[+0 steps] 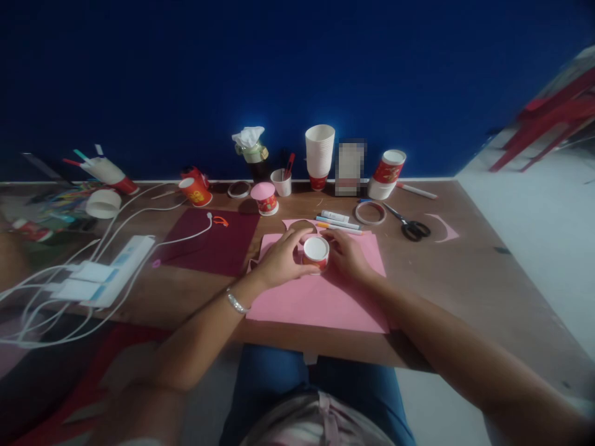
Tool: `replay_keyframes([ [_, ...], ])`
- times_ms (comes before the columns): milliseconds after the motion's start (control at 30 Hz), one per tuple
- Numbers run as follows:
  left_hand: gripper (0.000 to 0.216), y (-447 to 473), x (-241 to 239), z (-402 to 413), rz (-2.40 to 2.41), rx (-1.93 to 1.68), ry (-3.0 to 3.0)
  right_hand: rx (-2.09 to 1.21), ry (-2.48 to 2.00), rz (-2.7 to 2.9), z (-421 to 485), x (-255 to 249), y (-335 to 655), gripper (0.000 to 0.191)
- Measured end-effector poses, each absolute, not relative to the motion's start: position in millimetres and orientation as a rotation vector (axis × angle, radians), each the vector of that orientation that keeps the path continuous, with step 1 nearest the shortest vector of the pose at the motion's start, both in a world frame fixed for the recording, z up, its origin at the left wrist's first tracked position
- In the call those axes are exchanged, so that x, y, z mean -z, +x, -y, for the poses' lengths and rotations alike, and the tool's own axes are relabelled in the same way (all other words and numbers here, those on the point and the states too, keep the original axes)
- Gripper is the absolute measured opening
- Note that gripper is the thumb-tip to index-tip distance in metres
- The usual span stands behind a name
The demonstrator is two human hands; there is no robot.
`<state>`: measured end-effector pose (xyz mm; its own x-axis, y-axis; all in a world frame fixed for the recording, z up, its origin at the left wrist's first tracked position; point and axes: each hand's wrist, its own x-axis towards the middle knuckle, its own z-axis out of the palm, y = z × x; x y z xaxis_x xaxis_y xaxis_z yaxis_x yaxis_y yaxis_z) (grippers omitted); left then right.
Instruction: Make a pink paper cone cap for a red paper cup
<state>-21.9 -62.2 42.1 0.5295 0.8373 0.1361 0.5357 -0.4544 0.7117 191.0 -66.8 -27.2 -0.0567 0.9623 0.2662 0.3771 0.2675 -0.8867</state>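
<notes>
A short red-and-white paper cup (316, 249) stands with its white round end up on a pink paper sheet (316, 303). My left hand (286, 257) curves around the cup's left side, thumb in front and fingers behind. From the right, my right hand (348, 253) has its bent fingers against the cup; their tips are partly hidden. Just behind lie a cut pink scrap (297, 225), several markers (341, 227) and a white tube (334, 216).
At the back stand a pink-topped cup (264, 197), a stack of paper cups (320, 152) and a red-and-white cup pair (388, 173). Right are a tape roll (370, 214) and black scissors (413, 229). Left, white cables run from a power strip (116, 272) beside dark red paper (209, 248).
</notes>
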Motion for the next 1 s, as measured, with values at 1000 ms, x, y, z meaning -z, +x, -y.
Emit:
replay_keyframes([
  [1000,0.053,13,-1,33,-1.212,-0.659,2.255,-0.779,-1.156,1.629,68,22,204,0.069],
])
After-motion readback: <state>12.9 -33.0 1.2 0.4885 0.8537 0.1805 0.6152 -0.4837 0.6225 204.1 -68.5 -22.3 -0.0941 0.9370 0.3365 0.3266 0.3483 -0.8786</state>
